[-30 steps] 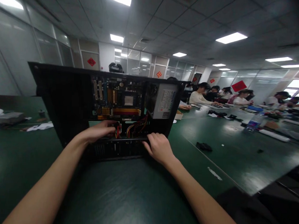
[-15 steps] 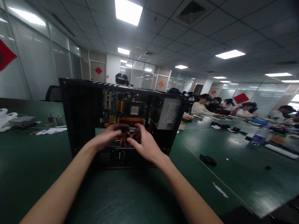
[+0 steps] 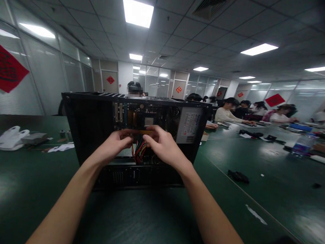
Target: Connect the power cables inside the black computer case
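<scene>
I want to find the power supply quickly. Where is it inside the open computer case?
In the head view, the grey power supply sits in the upper right corner of the case, right of the motherboard and just beyond the right hand.

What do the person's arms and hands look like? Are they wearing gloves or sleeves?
No gloves and no sleeves show. Both forearms are bare all the way to the picture's edge. The left hand and right hand are bare too, with no watch, ring or bracelet visible.

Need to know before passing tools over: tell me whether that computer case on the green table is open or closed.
Open. The computer case has no side cover toward the camera: circuit board and coloured wires show, with both hands inside.
</scene>
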`<state>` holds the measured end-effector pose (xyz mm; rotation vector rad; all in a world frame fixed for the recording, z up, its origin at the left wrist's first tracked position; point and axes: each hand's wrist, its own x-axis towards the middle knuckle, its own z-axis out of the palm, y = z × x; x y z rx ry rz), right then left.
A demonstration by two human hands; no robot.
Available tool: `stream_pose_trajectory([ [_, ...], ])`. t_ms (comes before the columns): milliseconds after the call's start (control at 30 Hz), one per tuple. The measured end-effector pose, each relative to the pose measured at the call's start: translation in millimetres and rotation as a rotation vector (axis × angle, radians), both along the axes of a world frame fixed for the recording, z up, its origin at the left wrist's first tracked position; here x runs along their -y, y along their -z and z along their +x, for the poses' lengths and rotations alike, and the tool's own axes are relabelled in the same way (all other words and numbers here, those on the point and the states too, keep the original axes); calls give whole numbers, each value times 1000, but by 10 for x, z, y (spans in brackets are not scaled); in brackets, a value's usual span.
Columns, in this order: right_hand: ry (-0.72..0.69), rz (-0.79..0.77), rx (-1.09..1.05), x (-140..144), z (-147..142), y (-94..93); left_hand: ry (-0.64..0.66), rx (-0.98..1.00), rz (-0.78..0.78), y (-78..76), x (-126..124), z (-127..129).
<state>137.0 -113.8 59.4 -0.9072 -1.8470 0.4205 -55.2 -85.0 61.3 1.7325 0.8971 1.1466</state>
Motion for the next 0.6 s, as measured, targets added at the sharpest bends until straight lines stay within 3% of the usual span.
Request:
stream_pose_trajectory([
  [233,-74,-32,-71,-102,-78,122,28,164,-130,-93,124,96],
  [600,-141,19,-24,56,137,-50,-8,188,-130,-206,250,146],
])
